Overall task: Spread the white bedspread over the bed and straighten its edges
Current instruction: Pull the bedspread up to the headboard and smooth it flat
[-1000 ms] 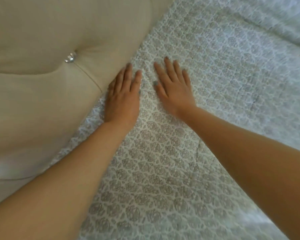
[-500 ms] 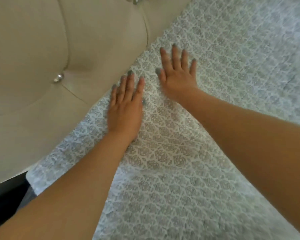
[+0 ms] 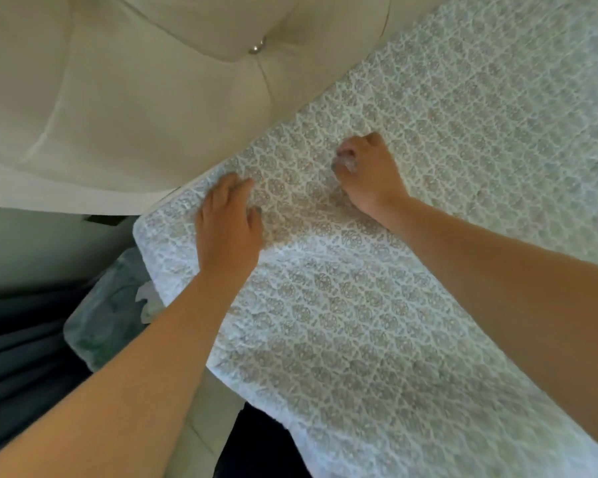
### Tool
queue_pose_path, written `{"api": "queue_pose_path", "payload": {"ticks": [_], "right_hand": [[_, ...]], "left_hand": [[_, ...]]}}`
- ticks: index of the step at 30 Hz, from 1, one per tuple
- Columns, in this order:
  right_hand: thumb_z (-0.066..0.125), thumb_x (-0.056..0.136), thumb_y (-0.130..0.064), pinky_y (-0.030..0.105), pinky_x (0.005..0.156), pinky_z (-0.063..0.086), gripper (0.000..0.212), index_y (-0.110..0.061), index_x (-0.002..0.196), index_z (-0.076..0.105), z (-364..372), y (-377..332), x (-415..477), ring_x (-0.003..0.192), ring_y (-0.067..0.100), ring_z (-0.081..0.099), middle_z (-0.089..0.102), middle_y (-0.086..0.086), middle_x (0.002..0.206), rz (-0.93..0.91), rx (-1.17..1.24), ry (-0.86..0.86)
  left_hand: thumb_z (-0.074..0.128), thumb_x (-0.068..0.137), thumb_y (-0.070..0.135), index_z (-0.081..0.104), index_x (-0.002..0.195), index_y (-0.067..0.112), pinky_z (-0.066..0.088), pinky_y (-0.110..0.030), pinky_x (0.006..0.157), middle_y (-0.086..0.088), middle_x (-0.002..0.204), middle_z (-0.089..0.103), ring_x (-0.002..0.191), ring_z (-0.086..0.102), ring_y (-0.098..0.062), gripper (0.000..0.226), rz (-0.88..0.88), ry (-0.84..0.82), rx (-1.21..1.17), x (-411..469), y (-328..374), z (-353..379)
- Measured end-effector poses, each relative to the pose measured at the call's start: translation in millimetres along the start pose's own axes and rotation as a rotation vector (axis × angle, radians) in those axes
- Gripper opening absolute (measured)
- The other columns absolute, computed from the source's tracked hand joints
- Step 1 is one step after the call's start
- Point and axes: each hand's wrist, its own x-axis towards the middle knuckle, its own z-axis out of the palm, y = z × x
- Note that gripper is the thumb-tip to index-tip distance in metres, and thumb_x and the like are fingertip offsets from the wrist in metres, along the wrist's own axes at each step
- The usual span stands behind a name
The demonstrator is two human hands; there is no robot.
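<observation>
Head view: looking down at the head end of the bed [image 3: 104,326] - both hands are on the white bedspread [image 3: 359,322], right by the tufted headboard [image 3: 135,115].
Bedspread: lies flat over the top, with its upper edge touching the foot of the headboard. Its near corner sits just past the bed's corner, where a greenish cover peeks out underneath.
Left hand [image 3: 228,222]: palm down near that corner, with the fingers bent over at the edge by the headboard. The tips are hidden in the cloth, so I can't tell if it's gripping or just pressing.
Right hand [image 3: 370,170]: further along the same edge, curled up tight, and it looks like it's pinching a little bunch of fabric between thumb and fingers.
Why there: my guess is one hand pins the corner while the other tugs the slack along the headboard - that edge is what gets straightened.
Labels/writing: none I can read, just the repeating grey medallion pattern and a shiny button [image 3: 258,46] on the headboard.
</observation>
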Motion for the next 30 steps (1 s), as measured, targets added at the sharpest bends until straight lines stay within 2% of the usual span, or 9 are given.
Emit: {"api": "queue_pose_path", "payload": {"ticks": [2, 4, 7, 9, 15, 18, 22, 25, 30], "right_hand": [[0.051, 0.094, -0.028, 0.026, 0.067, 0.044, 0.022, -0.01, 0.084, 0.059, 3.2, -19.0, 18.1, 0.065, 0.014, 0.053, 0.056, 0.002, 0.082, 0.151, 0.126, 0.062], [0.049, 0.095, -0.038, 0.031, 0.061, 0.054, 0.039, -0.01, 0.069, 0.05, 9.7, -37.4, 42.6, 0.055, 0.016, 0.059, 0.059, 0.004, 0.065, 0.276, 0.183, 0.104], [0.058, 0.088, -0.051, 0.035, 0.059, 0.061, 0.049, -0.007, 0.067, 0.055, 14.5, -54.1, 71.2, 0.051, 0.021, 0.069, 0.065, 0.008, 0.053, 0.415, 0.353, 0.095], [0.065, 0.084, -0.051, 0.028, 0.043, 0.055, 0.051, 0.0, 0.084, 0.06, 10.9, -57.3, 80.1, 0.037, 0.017, 0.063, 0.061, 0.005, 0.043, 0.497, 0.388, 0.05], [0.044, 0.098, -0.022, 0.012, 0.031, 0.033, 0.022, -0.005, 0.09, 0.055, 8.2, -70.9, 99.1, 0.027, 0.015, 0.05, 0.054, 0.007, 0.057, 0.653, 0.495, -0.122], [0.024, 0.097, -0.017, 0.01, 0.031, 0.03, 0.037, -0.01, 0.065, 0.043, 11.0, -78.2, 104.3, 0.029, 0.015, 0.05, 0.047, 0.005, 0.054, 0.733, 0.673, -0.089], [0.029, 0.099, -0.013, 0.013, 0.03, 0.036, 0.036, -0.007, 0.069, 0.047, 14.7, -76.3, 104.7, 0.026, 0.014, 0.051, 0.053, 0.008, 0.05, 0.668, 0.749, -0.039], [0.035, 0.099, -0.011, 0.017, 0.031, 0.04, 0.03, -0.005, 0.076, 0.052, 9.1, -73.4, 101.2, 0.024, 0.016, 0.049, 0.054, 0.008, 0.047, 0.636, 0.515, -0.027], [0.055, 0.093, -0.042, 0.011, 0.036, 0.04, 0.039, -0.006, 0.077, 0.051, -2.3, -75.0, 94.7, 0.027, 0.01, 0.052, 0.056, 0.006, 0.057, 0.629, 0.207, -0.314]], "left_hand": [[0.044, 0.099, 0.024, 0.04, 0.143, 0.019, 0.023, -0.044, 0.114, 0.0, 0.155, 0.029, 0.142, 0.026, -0.022, 0.044, 0.028, 0.031, -0.007, -5.7, -10.9, 3.2], [0.041, 0.101, 0.024, 0.036, 0.145, 0.017, 0.018, -0.041, 0.117, -0.001, 0.156, 0.026, 0.145, 0.021, -0.022, 0.045, 0.084, 0.058, 0.031, -7.9, -18.5, 9.6], [0.036, 0.102, 0.025, 0.034, 0.147, 0.016, 0.013, -0.038, 0.119, -0.003, 0.157, 0.025, 0.146, 0.018, -0.021, 0.046, 0.104, 0.086, 0.066, -7.6, -21.2, 16.1], [0.036, 0.102, 0.025, 0.034, 0.147, 0.016, 0.012, -0.037, 0.119, -0.002, 0.157, 0.026, 0.146, 0.018, -0.02, 0.046, 0.105, 0.097, 0.058, -7.0, -22.0, 17.0], [0.04, 0.099, 0.021, 0.038, 0.145, 0.016, 0.014, -0.039, 0.119, -0.002, 0.155, 0.031, 0.145, 0.02, -0.02, 0.046, 0.145, 0.09, 0.03, -1.6, -22.6, 13.0], [0.04, 0.098, 0.021, 0.037, 0.145, 0.016, 0.012, -0.038, 0.12, -0.003, 0.156, 0.029, 0.146, 0.019, -0.02, 0.047, 0.177, 0.069, 0.019, 2.4, -25.7, 11.2], [0.041, 0.097, 0.021, 0.039, 0.144, 0.016, 0.015, -0.043, 0.12, -0.005, 0.155, 0.03, 0.146, 0.02, -0.022, 0.047, 0.212, 0.051, 0.019, 4.5, -30.3, 10.4], [0.04, 0.097, 0.022, 0.04, 0.144, 0.015, 0.017, -0.046, 0.119, -0.006, 0.154, 0.032, 0.145, 0.022, -0.023, 0.047, 0.221, 0.048, 0.009, 5.2, -31.4, 10.3], [0.04, 0.096, 0.021, 0.041, 0.142, 0.014, 0.018, -0.047, 0.118, -0.008, 0.153, 0.034, 0.144, 0.025, -0.025, 0.047, 0.216, 0.069, 0.009, 4.8, -30.6, 12.0]]}}
